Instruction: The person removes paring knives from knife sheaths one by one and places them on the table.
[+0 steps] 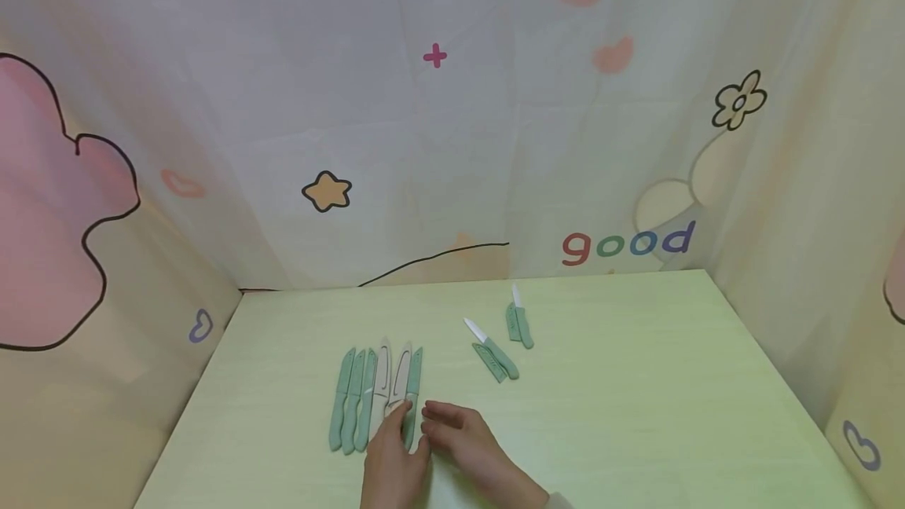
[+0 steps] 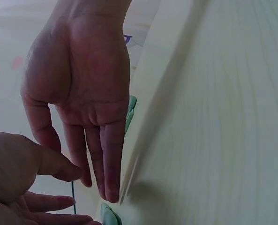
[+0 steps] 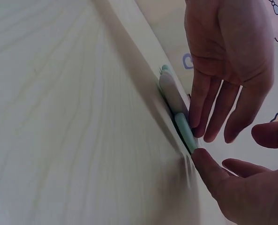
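In the head view, a close row of sheathed knives lies on the table. Three pale green knives (image 1: 349,407) are at its left. Two knives with whitish sheaths (image 1: 382,371) come after them, then one more green knife (image 1: 414,371) at the right end. My left hand (image 1: 396,450) lies over the lower part of the row, partly covering the handles of the whitish knives. Just right of the end green knife is my right hand (image 1: 470,438), its fingers extended toward the left hand. Neither hand visibly grips anything. The right wrist view shows a fingertip at a green handle (image 3: 185,132).
Two small knives with bare white blades and green handles, one nearer (image 1: 500,358) and one farther (image 1: 522,326), lie right of the row. Each has a green sheath, near (image 1: 489,362) and far (image 1: 512,324), beside it. A printed curtain (image 1: 459,132) hangs behind the pale table (image 1: 636,399).
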The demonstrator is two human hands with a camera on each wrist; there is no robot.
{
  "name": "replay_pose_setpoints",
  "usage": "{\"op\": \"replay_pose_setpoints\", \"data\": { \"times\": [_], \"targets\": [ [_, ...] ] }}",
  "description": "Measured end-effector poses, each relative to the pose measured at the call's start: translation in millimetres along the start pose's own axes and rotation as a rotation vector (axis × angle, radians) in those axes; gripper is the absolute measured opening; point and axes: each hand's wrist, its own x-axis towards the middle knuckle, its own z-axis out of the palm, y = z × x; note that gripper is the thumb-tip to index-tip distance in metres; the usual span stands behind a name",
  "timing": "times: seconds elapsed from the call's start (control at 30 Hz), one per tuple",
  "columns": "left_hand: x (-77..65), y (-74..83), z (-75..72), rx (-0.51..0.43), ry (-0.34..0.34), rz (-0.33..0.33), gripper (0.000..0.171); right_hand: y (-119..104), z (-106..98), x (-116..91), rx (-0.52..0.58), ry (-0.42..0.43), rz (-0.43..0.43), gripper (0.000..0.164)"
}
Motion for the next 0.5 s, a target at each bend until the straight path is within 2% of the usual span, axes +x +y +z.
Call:
{"op": "replay_pose_setpoints", "data": {
  "times": [0.3, 0.5],
  "targets": [
    [-0.7, 5.6, 2.2, -0.002, -0.041, -0.015, 0.051, 1.8, 3.1, 1.4, -0.008, 0.03, 0.059, 0.047],
    [1.7, 7.5, 2.6, -0.022, -0.084, -0.053, 0.05, -0.1, 3.2, 0.3, -0.031, 0.054, 0.057, 0.045]
  ]
}}
